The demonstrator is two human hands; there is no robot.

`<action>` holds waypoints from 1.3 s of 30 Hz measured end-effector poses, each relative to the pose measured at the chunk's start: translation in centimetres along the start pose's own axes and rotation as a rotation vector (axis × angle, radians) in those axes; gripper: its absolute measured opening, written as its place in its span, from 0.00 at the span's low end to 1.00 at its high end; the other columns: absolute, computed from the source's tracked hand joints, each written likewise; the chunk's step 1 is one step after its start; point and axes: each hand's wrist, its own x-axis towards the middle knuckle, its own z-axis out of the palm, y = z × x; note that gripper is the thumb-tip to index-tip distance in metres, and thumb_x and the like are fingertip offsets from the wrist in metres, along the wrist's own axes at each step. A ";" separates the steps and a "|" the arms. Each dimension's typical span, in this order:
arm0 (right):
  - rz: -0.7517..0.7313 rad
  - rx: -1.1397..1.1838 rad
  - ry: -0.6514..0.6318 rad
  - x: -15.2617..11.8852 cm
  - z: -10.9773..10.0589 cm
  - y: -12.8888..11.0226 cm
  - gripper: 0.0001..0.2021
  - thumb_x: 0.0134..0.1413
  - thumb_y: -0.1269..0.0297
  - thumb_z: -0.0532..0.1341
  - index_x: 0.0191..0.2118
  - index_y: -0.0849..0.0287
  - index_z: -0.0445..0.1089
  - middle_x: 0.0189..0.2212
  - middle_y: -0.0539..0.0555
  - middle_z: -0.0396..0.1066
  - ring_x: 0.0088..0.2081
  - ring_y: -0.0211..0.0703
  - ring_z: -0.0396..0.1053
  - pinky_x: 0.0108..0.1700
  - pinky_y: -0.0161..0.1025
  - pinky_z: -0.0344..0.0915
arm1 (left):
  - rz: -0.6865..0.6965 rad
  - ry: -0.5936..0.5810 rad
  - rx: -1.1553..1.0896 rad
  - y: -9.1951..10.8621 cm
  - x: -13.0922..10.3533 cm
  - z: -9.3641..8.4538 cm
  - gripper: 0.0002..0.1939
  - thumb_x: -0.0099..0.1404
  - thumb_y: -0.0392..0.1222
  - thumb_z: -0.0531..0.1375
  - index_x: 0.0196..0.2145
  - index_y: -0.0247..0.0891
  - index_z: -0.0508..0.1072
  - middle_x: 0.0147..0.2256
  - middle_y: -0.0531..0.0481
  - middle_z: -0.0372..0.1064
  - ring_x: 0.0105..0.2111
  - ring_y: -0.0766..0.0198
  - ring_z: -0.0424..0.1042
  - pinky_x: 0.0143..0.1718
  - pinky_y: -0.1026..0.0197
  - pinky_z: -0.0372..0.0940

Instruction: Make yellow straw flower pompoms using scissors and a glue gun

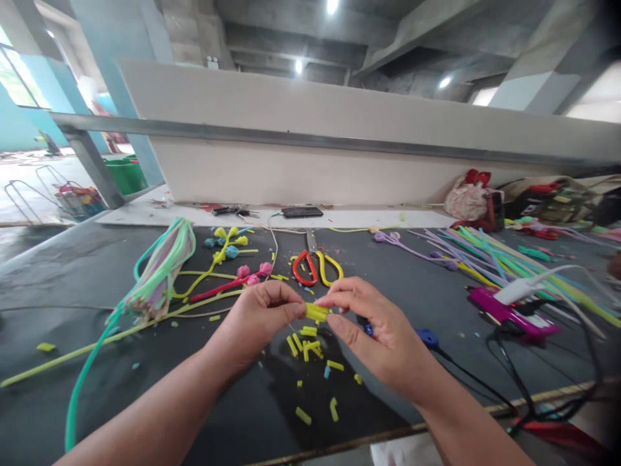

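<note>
Between my two hands, over the middle of the dark table, is a small bundle of short yellow pipe cleaner pieces (317,312). My left hand (259,320) pinches its left end between thumb and fingers. At the other end, the thumb and fingertips of my right hand (376,330) close around the bundle. More cut yellow pieces (310,349) lie scattered just below, with a few blue bits among them. Beyond my fingers rest scissors (311,242) with one red and one yellow handle, blades pointing away.
Pipe cleaner sprigs with yellow, blue and pink buds (233,249) lie left, beside a bundle of green and mauve stems (167,268). On the right are loose coloured stems (478,255), a magenta device (512,314) and black cables (521,382). A phone (301,212) sits along the back.
</note>
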 end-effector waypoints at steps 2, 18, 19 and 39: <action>-0.028 -0.004 0.002 0.0 0.1 0.0 0.08 0.56 0.66 0.57 0.40 0.57 0.71 0.40 0.54 0.66 0.43 0.39 0.65 0.47 0.38 0.60 | -0.005 0.005 -0.046 0.1 0.1 -0.1 0.05 0.50 0.39 0.63 0.23 0.34 0.72 0.22 0.54 0.67 0.22 0.72 0.61 0.26 0.68 0.56; 0.063 0.245 -0.024 -0.9 0.4 0.7 0.17 0.59 0.64 0.55 0.53 0.45 0.63 0.54 0.52 0.61 0.56 0.43 0.58 0.55 0.42 0.58 | -0.237 -0.259 -0.551 -0.1 -0.4 -0.5 0.12 0.57 0.43 0.62 0.25 0.32 0.66 0.22 0.54 0.63 0.14 0.80 0.44 0.15 0.70 0.36; 0.046 0.262 -0.015 -0.9 0.7 0.8 0.17 0.59 0.65 0.55 0.53 0.45 0.63 0.54 0.52 0.61 0.56 0.44 0.57 0.56 0.44 0.57 | -0.259 -0.294 -0.597 -0.1 -0.4 -0.5 0.11 0.57 0.43 0.61 0.26 0.32 0.66 0.22 0.54 0.62 0.14 0.81 0.43 0.15 0.71 0.35; 0.075 0.339 0.160 0.3 3.4 1.0 0.13 0.50 0.72 0.61 0.40 0.48 0.75 0.44 0.53 0.71 0.47 0.44 0.68 0.50 0.44 0.65 | -0.427 -0.470 -0.992 -0.2 -0.4 0.1 0.06 0.63 0.36 0.56 0.29 0.31 0.66 0.23 0.56 0.55 0.13 0.84 0.43 0.11 0.78 0.37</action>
